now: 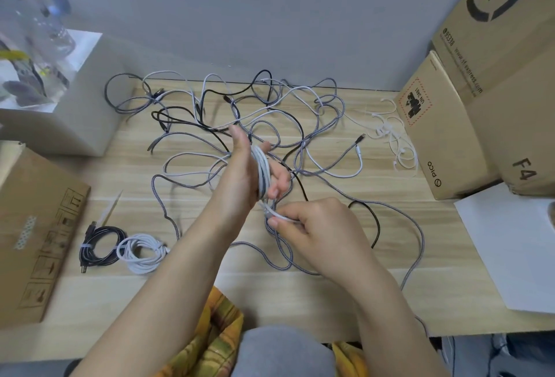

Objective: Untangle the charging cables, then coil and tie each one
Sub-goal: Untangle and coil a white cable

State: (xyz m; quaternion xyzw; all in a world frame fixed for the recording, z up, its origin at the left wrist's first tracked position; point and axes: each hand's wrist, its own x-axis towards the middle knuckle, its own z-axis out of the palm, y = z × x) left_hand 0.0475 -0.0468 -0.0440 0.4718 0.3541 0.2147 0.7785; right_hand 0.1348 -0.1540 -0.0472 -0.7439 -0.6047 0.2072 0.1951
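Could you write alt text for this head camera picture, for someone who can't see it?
A person's left hand holds a light cable coiled around it while the right hand pinches the cable's loose end, above a wooden table strewn with tangled cables. Two finished coils, one black and one white, lie tied at the left, with cardboard boxes on both sides.

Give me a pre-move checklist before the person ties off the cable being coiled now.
1. Coil secured on left hand: ok, white cable is looped around the palm.
2. Free end controlled: ok, right hand pinches the plug end just below the coil.
3. Cable clear of the tangle: cannot tell, other strands pass right beside the hands.
4. Ties available: ok, white ties lie by the right-hand box, apart from both hands.
5. Spot for the finished coil: ok, bare table beside the tied black coil and white coil.
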